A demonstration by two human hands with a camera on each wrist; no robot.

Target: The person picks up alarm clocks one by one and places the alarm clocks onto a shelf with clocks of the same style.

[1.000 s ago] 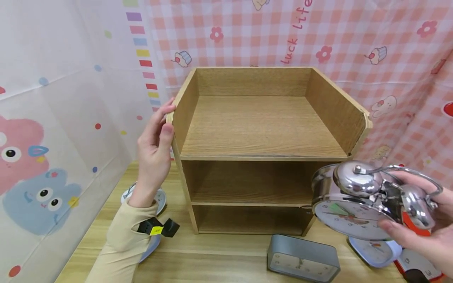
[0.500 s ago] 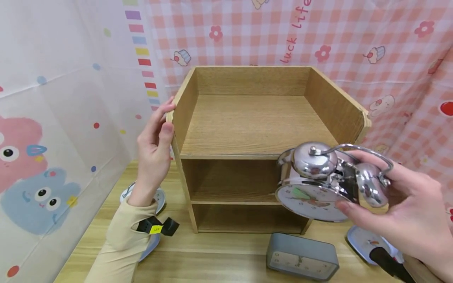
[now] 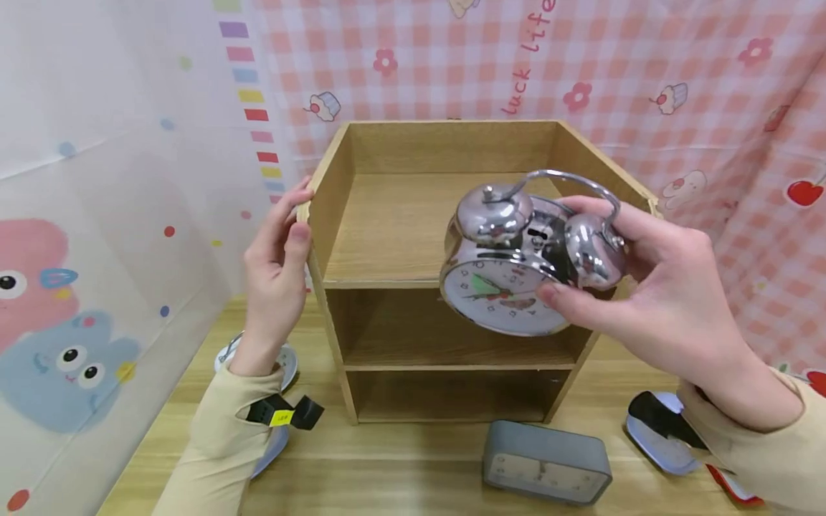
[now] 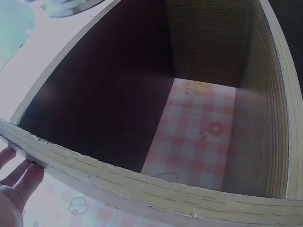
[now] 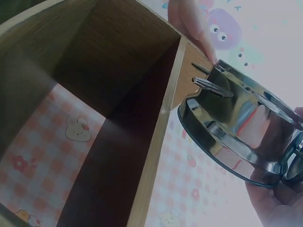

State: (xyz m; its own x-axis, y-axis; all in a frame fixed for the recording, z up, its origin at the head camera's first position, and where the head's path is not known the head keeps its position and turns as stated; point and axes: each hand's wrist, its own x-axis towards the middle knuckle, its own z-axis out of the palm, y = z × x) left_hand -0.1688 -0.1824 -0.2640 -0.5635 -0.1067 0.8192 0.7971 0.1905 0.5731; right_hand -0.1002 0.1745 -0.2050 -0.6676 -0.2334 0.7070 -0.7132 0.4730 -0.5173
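Grey oblong clock (image 3: 547, 466): on the surface (image 3: 400, 466). Right hand (image 3: 658, 301): thumb and fingers clamped on a silver twin-bell alarm clock (image 3: 510, 276), held before the top board (image 3: 393, 222) of a wooden shelf unit (image 3: 458, 368); dial toward the wearer, tilted; bells (image 3: 495, 215) uppermost, their line sloping down rightward. Left hand (image 3: 276, 276): fingers grip the unit's left side panel (image 3: 330, 215).

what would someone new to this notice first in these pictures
Probably the shiny alarm clock with two bells, held in the right hand and overlapping the front of the wooden shelf in the head view. Next might come the left hand gripping the shelf's left side. The pink checked cloth behind it all is also hard to miss.
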